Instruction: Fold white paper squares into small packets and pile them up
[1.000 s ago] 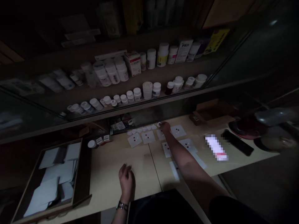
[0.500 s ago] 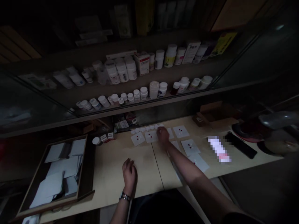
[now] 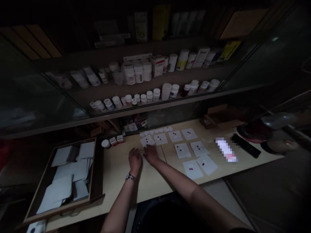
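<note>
Small white paper squares lie on the wooden table, each bearing red and white pills. At the near edge of the leftmost paper square point(image 3: 147, 139), my right hand point(image 3: 151, 155) has bent fingers that touch it. My left hand point(image 3: 135, 160) rests on the table just left of it, fingers loosely curved and slightly apart, with nothing visible in it. Another paper square point(image 3: 160, 138) lies just to the right. Behind them runs a row of small white folded papers point(image 3: 155, 131). Farther right are more paper squares, such as one with pills point(image 3: 182, 150).
A wooden drawer tray point(image 3: 91, 174) of blank papers stands left, near a white bottle point(image 3: 105, 143) and small boxes point(image 3: 116, 140). Medicine bottles point(image 3: 166, 91) line the shelves above. At right are a cardboard box point(image 3: 221, 118), a lit phone point(image 3: 226, 149) and a dark phone point(image 3: 246, 145).
My right hand has moved left and nearer, from behind the papers to the leftmost paper square. My left hand has shifted slightly forward. The view has moved a little.
</note>
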Available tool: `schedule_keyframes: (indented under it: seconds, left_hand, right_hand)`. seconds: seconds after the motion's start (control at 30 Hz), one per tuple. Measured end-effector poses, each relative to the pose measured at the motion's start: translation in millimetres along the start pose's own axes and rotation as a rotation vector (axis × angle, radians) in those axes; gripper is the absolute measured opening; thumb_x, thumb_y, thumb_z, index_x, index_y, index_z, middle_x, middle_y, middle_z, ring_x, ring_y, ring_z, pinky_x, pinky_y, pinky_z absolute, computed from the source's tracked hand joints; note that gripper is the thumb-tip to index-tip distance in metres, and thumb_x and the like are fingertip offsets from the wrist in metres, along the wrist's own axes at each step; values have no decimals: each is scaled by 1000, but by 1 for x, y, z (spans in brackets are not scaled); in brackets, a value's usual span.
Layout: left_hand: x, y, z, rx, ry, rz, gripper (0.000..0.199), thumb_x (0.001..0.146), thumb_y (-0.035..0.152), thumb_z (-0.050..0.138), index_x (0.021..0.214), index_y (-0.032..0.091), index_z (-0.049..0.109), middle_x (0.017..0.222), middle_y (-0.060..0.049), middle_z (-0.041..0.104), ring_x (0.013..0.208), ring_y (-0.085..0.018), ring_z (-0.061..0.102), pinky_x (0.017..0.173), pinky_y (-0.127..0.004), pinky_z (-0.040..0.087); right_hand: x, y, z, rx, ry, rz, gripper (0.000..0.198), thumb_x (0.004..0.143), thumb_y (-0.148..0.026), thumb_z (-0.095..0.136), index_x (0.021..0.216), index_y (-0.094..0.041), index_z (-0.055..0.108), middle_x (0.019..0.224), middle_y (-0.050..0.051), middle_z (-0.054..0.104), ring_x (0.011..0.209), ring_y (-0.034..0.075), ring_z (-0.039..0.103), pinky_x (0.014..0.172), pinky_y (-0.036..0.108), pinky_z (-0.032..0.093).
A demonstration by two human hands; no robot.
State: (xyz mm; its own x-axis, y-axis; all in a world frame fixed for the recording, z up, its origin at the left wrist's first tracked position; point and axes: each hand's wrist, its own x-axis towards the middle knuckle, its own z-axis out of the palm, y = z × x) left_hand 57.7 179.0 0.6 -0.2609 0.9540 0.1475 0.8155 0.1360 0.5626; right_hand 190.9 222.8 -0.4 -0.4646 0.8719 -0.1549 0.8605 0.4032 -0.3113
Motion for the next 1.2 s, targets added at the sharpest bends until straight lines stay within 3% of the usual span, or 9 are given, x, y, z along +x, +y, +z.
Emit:
schedule_keyframes:
  seconds: [0.2, 0.37, 0.5, 0.7, 0.97, 1.1, 1.2]
  left_hand:
    - [-19, -21, -20, -30, -1, -15, 36, 78, 16, 44, 107, 11, 64, 122, -16, 55, 116, -28, 48, 101, -46, 39]
    - [-50, -31, -36, -66, -36, 44, 35, 81, 15, 42, 109, 15, 63, 121, -14, 56, 117, -28, 48, 100, -49, 39]
    - [-82, -39, -46, -28, -134, 152, 31, 85, 18, 42, 109, 16, 62, 124, -14, 55, 118, -28, 47, 100, -49, 39]
    - [-126, -48, -54, 101, -403, 345, 39, 84, 12, 42, 119, 17, 58, 134, -14, 48, 128, -27, 39, 106, -50, 31]
    - [-145, -52, -64, 282, -661, 372, 51, 88, 30, 46, 139, 26, 41, 150, -14, 29, 138, -33, 23, 105, -63, 19]
    - [-140, -51, -65, 306, -673, 375, 47, 89, 29, 43, 136, 25, 44, 148, -15, 32, 137, -32, 25, 105, -64, 18]
    - [-139, -47, -66, 307, -660, 357, 46, 89, 27, 43, 135, 26, 46, 147, -14, 35, 135, -32, 27, 104, -64, 19]
  right_hand:
    - [-20, -6, 7, 16, 27, -49, 39, 90, -36, 50, 125, -19, 54, 134, 15, 48, 123, 31, 38, 108, 55, 12]
    - [-64, -21, 18, 61, -15, -143, 41, 90, -38, 50, 125, -18, 54, 136, 16, 47, 129, 30, 34, 109, 57, 8]
    - [-106, -34, 28, 85, -49, -193, 42, 89, -38, 50, 127, -20, 54, 136, 16, 48, 128, 30, 37, 109, 57, 9]
    - [-147, -50, 39, 143, -53, -253, 47, 88, -42, 50, 129, -19, 53, 136, 17, 48, 127, 30, 39, 109, 56, 13]
    - [-158, -53, 38, 176, -38, -278, 45, 83, -33, 52, 126, -21, 56, 135, 14, 51, 125, 28, 41, 109, 52, 17]
    - [-150, -51, 34, 192, -20, -282, 31, 83, -22, 49, 108, -21, 67, 119, 11, 61, 113, 24, 51, 106, 47, 25]
    - [-140, -48, 36, 273, 66, -154, 33, 83, -14, 44, 105, -20, 67, 112, 10, 63, 106, 22, 54, 99, 39, 35]
